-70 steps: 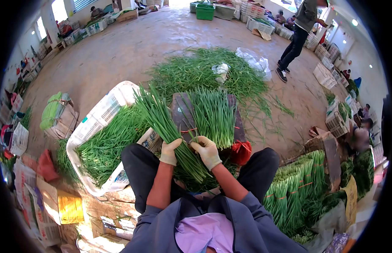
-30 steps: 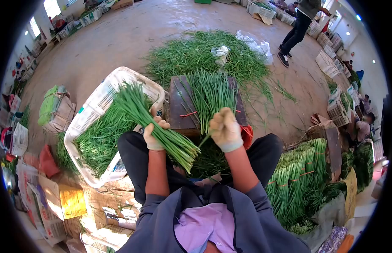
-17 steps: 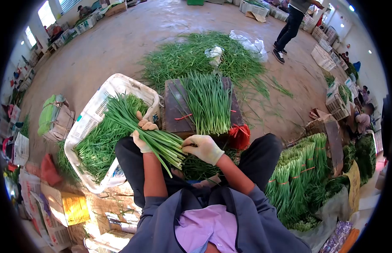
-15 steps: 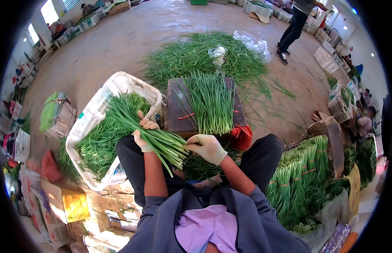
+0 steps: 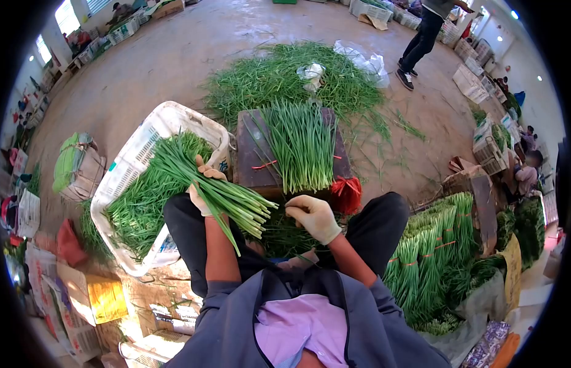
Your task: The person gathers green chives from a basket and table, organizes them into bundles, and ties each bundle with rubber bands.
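Left hand [image 5: 204,187] grips stalks [image 5: 245,208]; right hand [image 5: 317,218] curled, contents unclear; crate [image 5: 123,161] left, board [image 5: 250,168] ahead.

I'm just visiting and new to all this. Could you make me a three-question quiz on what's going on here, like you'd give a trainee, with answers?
1. Multiple choice: what does the seated person's left hand hold?
A) A red bag
B) A loose bunch of green stalks
C) A sheet of plastic

2. True or false: in the picture, the white plastic crate stands to the left of the dark board.

3. Fill in: on the dark board, a thin strip shows on either side of the laid-out stalks; its colour is ____.

Key: 1. B; 2. True; 3. red.
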The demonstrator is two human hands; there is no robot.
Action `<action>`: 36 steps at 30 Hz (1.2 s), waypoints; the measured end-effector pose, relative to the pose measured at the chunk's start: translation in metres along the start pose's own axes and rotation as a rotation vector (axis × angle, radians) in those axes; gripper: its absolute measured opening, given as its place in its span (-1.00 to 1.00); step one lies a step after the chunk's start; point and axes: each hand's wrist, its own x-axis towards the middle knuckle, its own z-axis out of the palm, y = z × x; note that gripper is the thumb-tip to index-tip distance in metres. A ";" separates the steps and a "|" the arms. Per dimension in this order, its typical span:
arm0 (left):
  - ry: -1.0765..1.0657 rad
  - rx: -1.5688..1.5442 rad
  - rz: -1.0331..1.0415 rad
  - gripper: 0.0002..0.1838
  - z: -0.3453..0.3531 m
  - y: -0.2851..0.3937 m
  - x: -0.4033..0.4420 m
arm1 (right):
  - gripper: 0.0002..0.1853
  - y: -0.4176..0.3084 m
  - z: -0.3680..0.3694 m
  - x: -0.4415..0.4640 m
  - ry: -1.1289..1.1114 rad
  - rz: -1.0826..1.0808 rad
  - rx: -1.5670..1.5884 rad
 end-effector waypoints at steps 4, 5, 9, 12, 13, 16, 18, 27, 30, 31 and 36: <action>-0.026 0.029 -0.027 -0.42 -0.003 0.002 0.001 | -0.82 -0.009 0.037 0.015 0.089 -0.524 -0.338; -0.026 0.030 -0.027 -0.42 -0.003 0.003 0.000 | -0.82 -0.007 0.035 0.018 0.089 -0.525 -0.337; -0.025 0.022 0.005 -0.38 0.003 0.006 -0.002 | -0.85 -0.031 0.007 0.009 0.032 -0.022 0.203; 0.029 0.033 0.011 -0.36 0.008 0.001 -0.003 | -0.91 -0.017 -0.028 0.003 0.025 -0.017 0.708; 0.059 0.030 -0.003 -0.37 0.015 -0.004 -0.004 | -0.85 0.000 -0.040 0.004 -0.012 -0.068 0.711; 0.140 0.171 0.023 -0.31 0.007 -0.008 -0.002 | -0.56 0.022 -0.060 0.006 -0.031 0.024 -0.242; 0.179 0.250 -0.020 -0.29 0.000 -0.014 -0.002 | -0.23 0.032 -0.052 0.010 0.025 -0.090 -0.507; 0.315 0.415 -0.204 -0.35 -0.026 -0.051 -0.023 | 0.40 0.014 0.064 0.047 -0.170 -0.151 -0.564; 0.345 0.377 -0.319 -0.40 -0.033 -0.041 -0.024 | 0.20 0.038 0.067 0.056 -0.178 -0.059 -0.397; 0.387 0.390 -0.423 -0.43 -0.036 -0.040 -0.026 | 0.02 0.051 0.065 0.060 -0.201 -0.104 -0.302; 0.491 0.510 -0.172 -0.27 0.002 -0.062 -0.015 | -0.50 0.035 0.046 0.054 -0.277 -0.009 0.237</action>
